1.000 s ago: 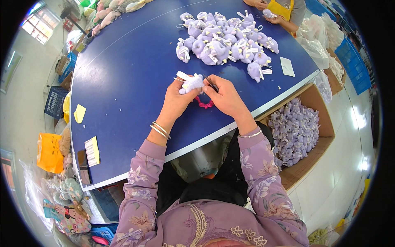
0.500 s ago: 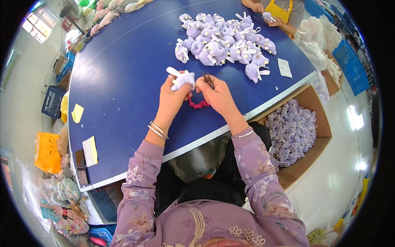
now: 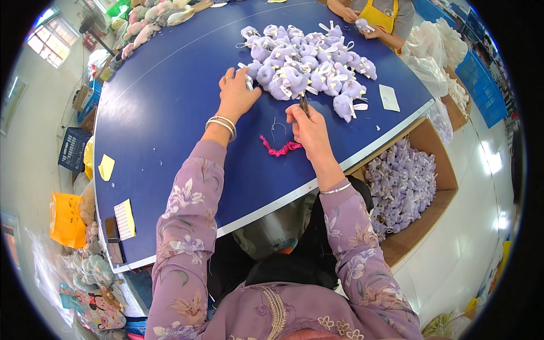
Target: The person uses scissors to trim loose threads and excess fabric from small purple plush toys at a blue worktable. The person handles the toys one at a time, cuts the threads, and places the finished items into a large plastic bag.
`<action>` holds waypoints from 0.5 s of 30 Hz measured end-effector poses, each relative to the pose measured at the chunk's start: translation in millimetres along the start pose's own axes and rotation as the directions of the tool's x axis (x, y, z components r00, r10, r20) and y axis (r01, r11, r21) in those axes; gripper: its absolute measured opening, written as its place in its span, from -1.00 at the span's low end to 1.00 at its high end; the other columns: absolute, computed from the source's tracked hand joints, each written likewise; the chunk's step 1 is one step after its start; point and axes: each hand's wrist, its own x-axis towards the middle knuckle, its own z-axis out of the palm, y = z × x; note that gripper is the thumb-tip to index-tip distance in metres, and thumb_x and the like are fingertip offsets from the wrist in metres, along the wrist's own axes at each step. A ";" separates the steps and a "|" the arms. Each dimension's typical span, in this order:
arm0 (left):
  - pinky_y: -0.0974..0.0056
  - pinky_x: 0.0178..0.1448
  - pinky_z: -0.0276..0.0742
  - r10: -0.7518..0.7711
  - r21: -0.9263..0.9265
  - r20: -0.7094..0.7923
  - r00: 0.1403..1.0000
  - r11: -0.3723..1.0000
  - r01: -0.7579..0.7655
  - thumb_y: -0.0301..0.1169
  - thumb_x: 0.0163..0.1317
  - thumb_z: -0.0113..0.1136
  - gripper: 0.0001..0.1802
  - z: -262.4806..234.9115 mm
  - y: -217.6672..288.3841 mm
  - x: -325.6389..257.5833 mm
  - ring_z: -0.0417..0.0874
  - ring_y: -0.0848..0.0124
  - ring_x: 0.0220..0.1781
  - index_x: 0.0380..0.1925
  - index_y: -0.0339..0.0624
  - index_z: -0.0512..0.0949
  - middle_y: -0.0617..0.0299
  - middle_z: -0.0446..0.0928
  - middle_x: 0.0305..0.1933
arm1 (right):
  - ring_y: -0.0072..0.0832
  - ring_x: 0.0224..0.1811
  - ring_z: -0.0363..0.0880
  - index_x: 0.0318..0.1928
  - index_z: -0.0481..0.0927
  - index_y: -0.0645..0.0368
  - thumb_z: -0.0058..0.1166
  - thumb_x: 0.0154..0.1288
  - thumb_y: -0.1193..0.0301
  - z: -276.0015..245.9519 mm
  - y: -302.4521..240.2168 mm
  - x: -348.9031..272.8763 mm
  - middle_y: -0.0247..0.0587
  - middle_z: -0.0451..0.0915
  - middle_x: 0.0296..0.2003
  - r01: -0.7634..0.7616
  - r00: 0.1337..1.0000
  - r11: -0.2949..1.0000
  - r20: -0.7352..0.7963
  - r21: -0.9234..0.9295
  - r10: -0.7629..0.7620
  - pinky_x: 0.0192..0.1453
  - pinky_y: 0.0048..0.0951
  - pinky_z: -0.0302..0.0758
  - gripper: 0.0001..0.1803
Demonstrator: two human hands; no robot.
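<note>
At the left edge of a heap of small purple plush toys [image 3: 294, 71], my left hand [image 3: 237, 93] curves over one of them. Most of that toy is hidden, with a bit of white showing between thumb and fingers. My right hand [image 3: 310, 130] grips a dark pair of thread snips [image 3: 304, 105], its tip up by the near side of the heap. A pink ruffled band [image 3: 277, 152] runs across the blue table [image 3: 170, 147] toward my right wrist. Thin loose thread [image 3: 275, 127] lies just above the band.
An open cardboard box [image 3: 416, 226] of purple toys stands at my right. Across the table, another person [image 3: 385, 20] in a yellow apron holds a purple toy. Paper slips [image 3: 389, 98] and a phone [image 3: 113, 241] lie near the table's edges. Other plush toys [image 3: 150, 25] line the far left.
My left hand has moved away from my right, up to the heap's left edge. The toy it held between both hands no longer shows there. My right hand has shifted right with the snips.
</note>
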 end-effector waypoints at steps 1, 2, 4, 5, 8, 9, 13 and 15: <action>0.12 0.10 0.52 -0.047 -0.030 0.065 0.997 0.998 0.049 -0.34 0.08 0.23 -0.50 4.6 -8.7 -3.4 0.63 0.02 -0.05 0.07 -0.23 0.51 -0.12 0.52 0.09 | -0.76 -0.61 0.29 -0.27 0.58 0.24 -0.02 0.44 0.26 0.2 -0.3 0.4 -0.43 0.49 -0.48 -0.001 1.000 1.000 0.012 -0.020 0.001 -0.59 -0.63 0.17 -0.72; 0.12 0.07 0.53 -0.090 -0.059 0.132 0.987 0.993 0.099 -0.33 0.07 0.24 -0.50 1.8 -8.7 -3.4 0.64 0.02 -0.07 0.06 -0.22 0.51 -0.12 0.54 0.07 | -0.76 -0.60 0.29 -0.27 0.59 0.24 -0.01 0.44 0.27 -1.5 -0.4 0.5 -0.43 0.49 -0.49 0.020 1.000 0.998 0.017 -0.054 -0.019 -0.58 -0.63 0.18 -0.72; 0.13 0.02 0.55 -0.188 -0.330 0.337 0.922 0.894 0.303 -0.34 0.06 0.24 -0.48 -6.3 -10.2 -4.8 0.66 0.06 -0.09 0.08 -0.20 0.50 -0.10 0.55 0.06 | -0.76 -0.59 0.31 -0.26 0.59 0.24 -0.01 0.45 0.27 -3.0 -1.2 -0.5 -0.43 0.49 -0.50 0.062 0.998 0.991 0.036 -0.119 -0.058 -0.55 -0.63 0.20 -0.71; 0.21 -0.17 0.62 -0.184 -0.467 0.492 0.851 0.769 0.436 -0.33 0.20 0.20 -0.47 -18.3 -4.8 -8.3 0.68 0.19 -0.18 0.18 -0.19 0.41 -0.04 0.55 0.08 | -0.76 -0.59 0.31 -0.26 0.59 0.24 -0.01 0.45 0.27 -3.1 -1.0 -0.2 -0.44 0.49 -0.50 0.079 0.997 0.990 0.032 -0.116 -0.075 -0.55 -0.63 0.20 -0.72; 0.35 -0.34 0.60 -0.024 -0.741 0.671 0.741 0.003 0.672 -0.28 0.40 0.05 -0.53 -60.6 34.4 -33.3 0.67 0.34 -0.26 0.25 -0.19 0.31 -0.03 0.53 0.09 | -0.77 -0.58 0.30 -0.26 0.59 0.24 -0.01 0.45 0.28 -2.6 -1.8 -1.5 -0.45 0.49 -0.51 0.099 0.995 0.991 0.021 -0.093 -0.097 -0.54 -0.63 0.20 -0.73; 0.39 -0.36 0.59 0.019 -0.727 0.683 0.730 -0.073 0.682 -0.25 0.46 -0.04 -0.55 -69.8 42.3 -41.0 0.67 0.36 -0.27 0.26 -0.21 0.29 -0.04 0.52 0.10 | -0.77 -0.58 0.30 -0.25 0.60 0.23 -0.01 0.45 0.28 -1.4 -4.2 -2.4 -0.45 0.49 -0.51 0.086 0.996 0.993 0.026 -0.078 -0.084 -0.54 -0.63 0.20 -0.73; 0.42 -0.44 0.50 0.071 -0.672 0.702 0.708 -0.263 0.692 -0.14 0.53 -0.21 -0.52 -84.0 59.0 -61.2 0.62 0.41 -0.36 0.28 -0.22 0.28 -0.01 0.53 0.03 | -0.77 -0.57 0.30 -0.25 0.59 0.22 -0.01 0.45 0.28 1.1 -7.8 -7.6 -0.46 0.48 -0.51 0.068 0.993 0.996 0.104 -0.053 -0.063 -0.52 -0.63 0.21 -0.74; 0.43 -0.49 0.44 0.062 -0.665 0.709 0.702 -0.272 0.695 -0.13 0.55 -0.26 -0.50 -87.4 60.2 -64.0 0.60 0.43 -0.42 0.27 -0.24 0.30 0.05 0.57 -0.10 | -0.77 -0.54 0.31 -0.26 0.58 0.22 0.01 0.45 0.29 3.6 -9.6 -10.6 -0.47 0.48 -0.51 0.082 0.989 0.995 0.127 -0.057 -0.074 -0.49 -0.64 0.22 -0.76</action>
